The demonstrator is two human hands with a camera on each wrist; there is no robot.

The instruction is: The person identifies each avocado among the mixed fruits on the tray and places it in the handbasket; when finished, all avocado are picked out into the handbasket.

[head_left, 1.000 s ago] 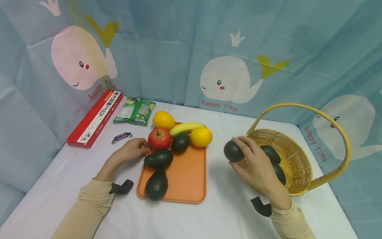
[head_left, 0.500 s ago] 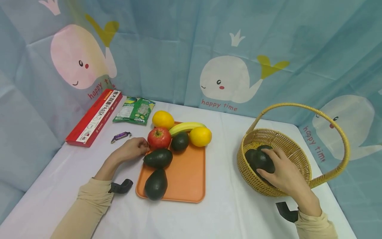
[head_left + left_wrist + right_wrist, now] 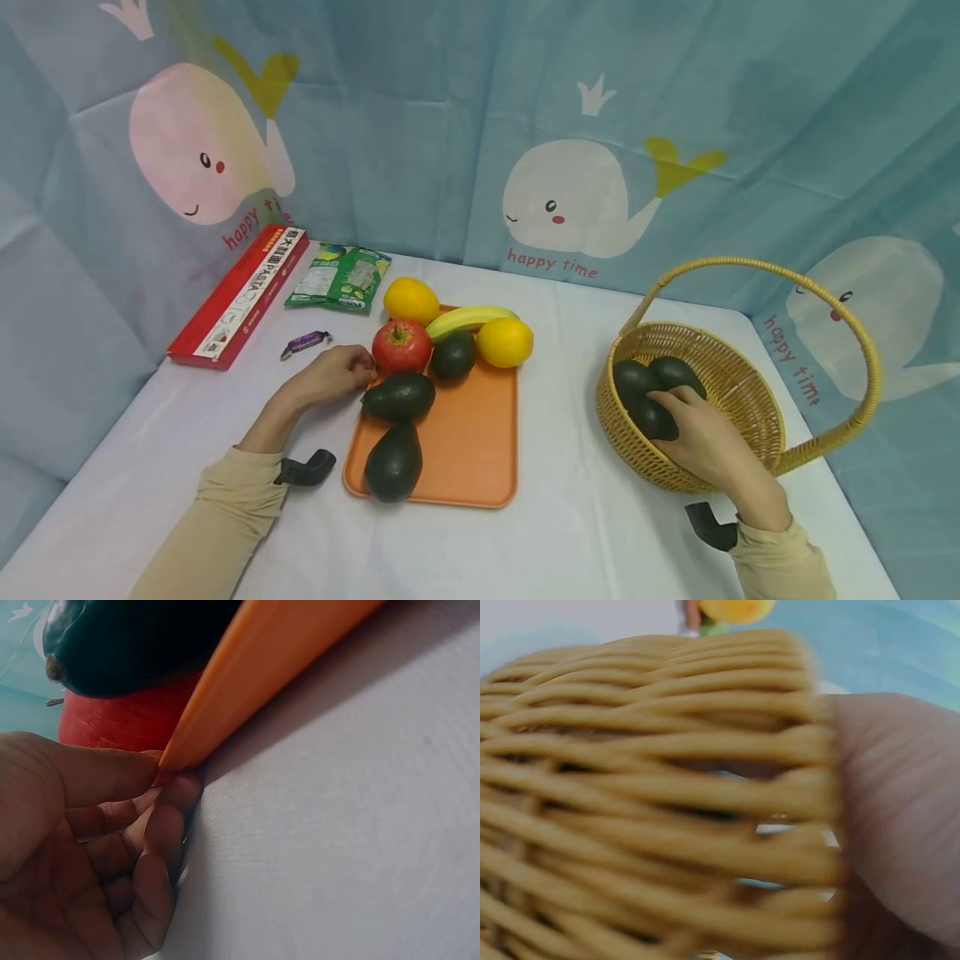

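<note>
My left hand (image 3: 332,375) pinches the left rim of an orange tray (image 3: 474,446), thumb above and fingers below in the left wrist view. Close by on the tray lie a pomegranate (image 3: 402,348) and a dark green avocado (image 3: 399,397). Inside a wicker basket (image 3: 738,375), my right hand (image 3: 708,437) holds an avocado (image 3: 651,419) against the near left side. Two other avocados, one at the left (image 3: 632,380) and one behind (image 3: 678,375), lie in there. In the right wrist view the basket wall (image 3: 652,795) hides the held avocado.
Another avocado (image 3: 393,464), a round dark one (image 3: 453,356), a banana (image 3: 472,319) and lemons (image 3: 506,342) are on the tray. Beyond my left hand lie a wrapped candy (image 3: 306,343), a green snack bag (image 3: 341,277) and a red pasta box (image 3: 240,296). The basket handle (image 3: 873,358) arches up.
My right hand has carried the avocado from left of the basket into it, then lowered it and shifted slightly left. My left hand has stayed at the tray rim.
</note>
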